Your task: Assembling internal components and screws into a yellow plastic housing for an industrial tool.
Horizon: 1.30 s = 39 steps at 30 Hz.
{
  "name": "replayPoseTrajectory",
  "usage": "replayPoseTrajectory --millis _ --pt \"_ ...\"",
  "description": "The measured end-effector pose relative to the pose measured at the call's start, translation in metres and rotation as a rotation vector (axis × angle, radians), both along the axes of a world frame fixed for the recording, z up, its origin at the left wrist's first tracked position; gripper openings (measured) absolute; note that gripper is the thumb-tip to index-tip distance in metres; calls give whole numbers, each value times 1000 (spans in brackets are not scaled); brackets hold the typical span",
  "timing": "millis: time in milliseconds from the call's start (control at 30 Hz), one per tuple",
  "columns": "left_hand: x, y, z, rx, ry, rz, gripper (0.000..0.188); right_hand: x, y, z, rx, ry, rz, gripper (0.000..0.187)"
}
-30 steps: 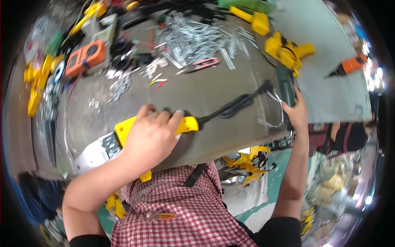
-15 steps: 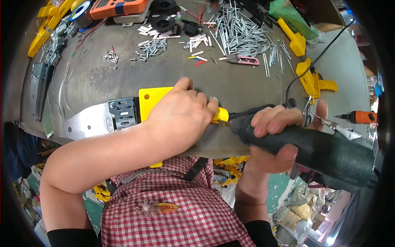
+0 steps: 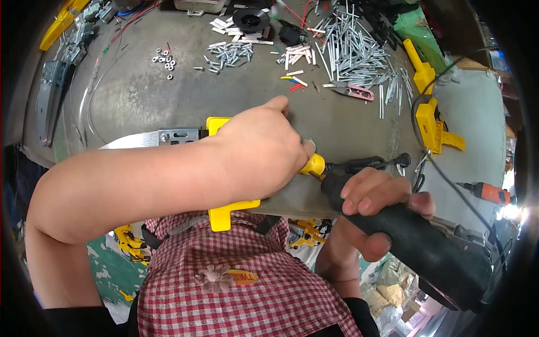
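Note:
My left hand (image 3: 261,149) is closed over a yellow plastic tool body (image 3: 233,215), covering much of it. A perforated metal bracket (image 3: 182,136) and a silver plate (image 3: 132,140) extend leftward from that body, partly behind my forearm. At its right end, a round yellow handle (image 3: 314,164) has a black cord (image 3: 359,164) coming out. My right hand (image 3: 376,194) grips a black electric screwdriver (image 3: 421,238) with fingers wrapped around its barrel. Its bit (image 3: 316,175) meets the handle's end from the lower right; the exact contact point is too small to tell.
Loose nuts (image 3: 168,62), short screws (image 3: 230,54) and a heap of long screws (image 3: 359,53) lie across the bench's far side. Pink-handled snips (image 3: 356,92) lie before the heap. Yellow housings (image 3: 429,126) and an orange-handled screwdriver (image 3: 488,192) are at right.
The yellow body has tilted toward me, showing more of its lower part. The electric screwdriver's rear end has swung downward, while its bit stays at the handle. The whole view has shifted slightly.

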<state>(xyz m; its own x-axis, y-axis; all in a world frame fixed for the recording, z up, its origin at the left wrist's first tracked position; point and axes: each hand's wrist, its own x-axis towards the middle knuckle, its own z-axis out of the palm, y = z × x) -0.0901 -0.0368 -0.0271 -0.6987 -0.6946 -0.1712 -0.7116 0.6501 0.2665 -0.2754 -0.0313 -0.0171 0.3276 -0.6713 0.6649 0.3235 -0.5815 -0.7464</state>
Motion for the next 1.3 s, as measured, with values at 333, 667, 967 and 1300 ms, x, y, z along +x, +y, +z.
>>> replayPoseTrajectory --millis 333,667,967,1300 --pt "-7 11 2 -119 -29 100 35 12 9 17 167 77 -328 89" --pt "-4 11 6 -92 -48 73 38 6 -8 20 43 25 -166 70" --pt "-1 9 8 -86 -55 20 38 9 -19 10 119 24 50 41" --pt "-4 14 0 -158 -49 73 38 13 -13 7 155 -30 -15 64"
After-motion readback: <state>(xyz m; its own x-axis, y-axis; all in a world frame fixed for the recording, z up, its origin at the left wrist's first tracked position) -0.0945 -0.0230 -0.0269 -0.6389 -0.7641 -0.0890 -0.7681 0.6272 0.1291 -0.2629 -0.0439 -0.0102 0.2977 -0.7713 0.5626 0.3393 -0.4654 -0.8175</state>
